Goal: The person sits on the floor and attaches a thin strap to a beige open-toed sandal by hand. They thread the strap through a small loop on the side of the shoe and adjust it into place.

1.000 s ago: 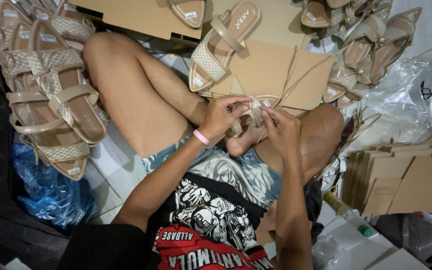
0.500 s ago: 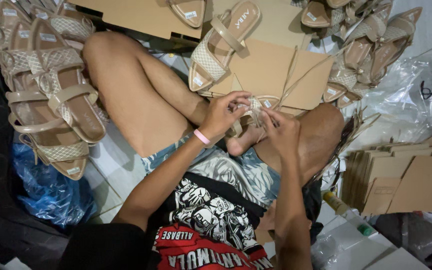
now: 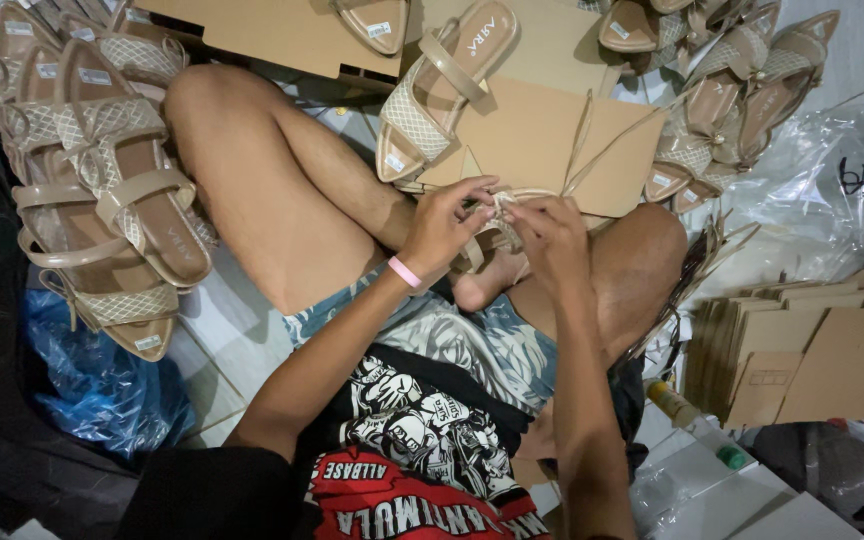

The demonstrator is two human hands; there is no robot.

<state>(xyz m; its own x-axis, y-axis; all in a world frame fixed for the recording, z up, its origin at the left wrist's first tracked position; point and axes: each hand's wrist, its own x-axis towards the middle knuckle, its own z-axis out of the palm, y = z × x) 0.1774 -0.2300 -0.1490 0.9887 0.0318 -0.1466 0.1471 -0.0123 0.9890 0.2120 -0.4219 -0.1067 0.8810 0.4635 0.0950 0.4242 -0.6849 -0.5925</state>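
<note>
A: Start at the left. What lies there?

B: A crumpled blue plastic bag on the floor, and above it a stack of beige sandals with woven straps. Several carry small pale rectangular stickers on the insole or the toe.

A: And moving inward?

B: The person sits cross-legged. The left hand, with a pink band at the wrist, is curled nearly shut, its fingertips pinching the pale woven strap of a sandal held over the lap. That sandal is mostly hidden behind the fingers, just in front of a flat brown cardboard sheet.

A: The other hand?

B: The right hand sits touching the same strap from the other side, fingers bent close and gripping it too. The two hands almost meet.

A: Anything on the cardboard?

B: A single beige sandal lies tilted across it, a small white sticker near its toe end. Another brown box runs along the top edge.

A: Further right?

B: A second heap of beige sandals, then clear crinkled plastic wrap with a dark scrawl on it. Below that, a bundle of flat folded brown cartons stands on edge, and beside it a small bottle with a green cap.
</note>
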